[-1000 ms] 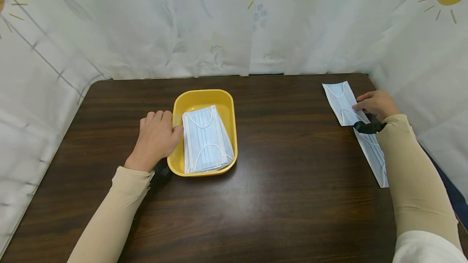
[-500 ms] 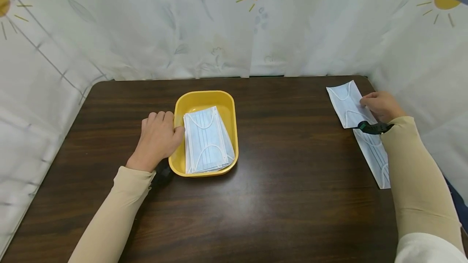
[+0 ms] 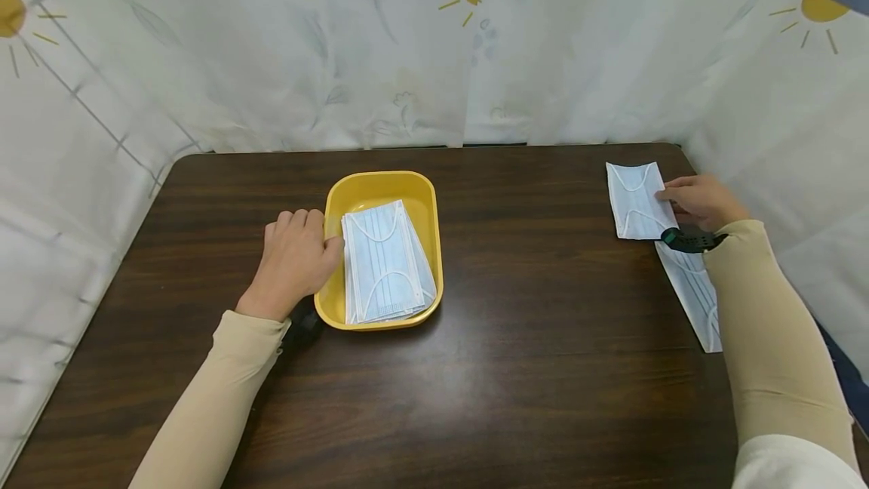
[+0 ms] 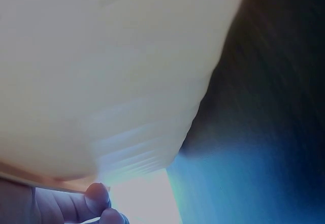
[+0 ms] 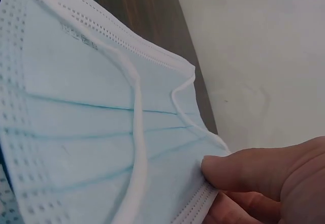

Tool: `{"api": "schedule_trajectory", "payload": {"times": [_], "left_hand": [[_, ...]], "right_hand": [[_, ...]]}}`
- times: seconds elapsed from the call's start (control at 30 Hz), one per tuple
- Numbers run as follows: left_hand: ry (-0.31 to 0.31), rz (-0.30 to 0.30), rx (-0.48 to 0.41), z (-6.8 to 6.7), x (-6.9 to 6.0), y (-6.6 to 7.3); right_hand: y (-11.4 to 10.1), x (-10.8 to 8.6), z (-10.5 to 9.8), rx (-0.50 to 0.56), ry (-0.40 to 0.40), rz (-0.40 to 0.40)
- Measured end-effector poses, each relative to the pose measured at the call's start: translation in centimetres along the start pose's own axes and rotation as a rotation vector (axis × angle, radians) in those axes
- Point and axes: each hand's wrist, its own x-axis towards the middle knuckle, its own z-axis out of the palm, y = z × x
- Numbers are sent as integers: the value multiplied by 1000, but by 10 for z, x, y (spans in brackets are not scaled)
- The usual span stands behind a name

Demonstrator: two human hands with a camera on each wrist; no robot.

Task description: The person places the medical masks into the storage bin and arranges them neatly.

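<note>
A pale blue face mask [image 3: 637, 202] with white ear loops is pinched at its right edge by my right hand [image 3: 702, 201]; in the right wrist view the thumb [image 5: 244, 172] presses on its face with fingers beneath. Partly under my right wrist, another face mask [image 3: 694, 300] lies on the table. Over at the left, my left hand [image 3: 292, 259] grips the left rim of a yellow tray [image 3: 380, 183], thumb over the inside. Several stacked face masks [image 3: 383, 262] lie in that tray. The left wrist view shows the tray's outer wall [image 4: 111, 71] and some fingertips [image 4: 97, 196].
A dark brown wooden table [image 3: 529, 368] bears everything. Pale patterned curtains [image 3: 285, 51] hang along its back and both sides. A black band with a small device [image 3: 689, 240] sits on my right wrist.
The mask in my right hand has shifted slightly and turned more upright, away from the other mask on the table. My left hand stays on the tray rim.
</note>
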Motion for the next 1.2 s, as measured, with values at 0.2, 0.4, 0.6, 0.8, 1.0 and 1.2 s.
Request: {"api": "schedule_trajectory", "payload": {"times": [0.2, 0.4, 0.6, 0.8, 1.0, 1.2], "left_hand": [[2, -4, 3, 2, 1, -1], [-1, -6, -2, 2, 0, -1], [-7, -13, -9, 1, 1, 0], [-8, -17, -10, 1, 0, 0], [-9, -14, -13, 1, 0, 0], [-7, -15, -14, 2, 1, -1]], "right_hand": [[-1, -4, -3, 27, -14, -28], [-2, -6, -2, 69, -58, -49], [-4, -9, 0, 86, -67, -48], [-5, -11, 3, 100, -33, -52], [-6, -14, 10, 134, -6, -76], [-9, -17, 16, 151, 13, -98]]}}
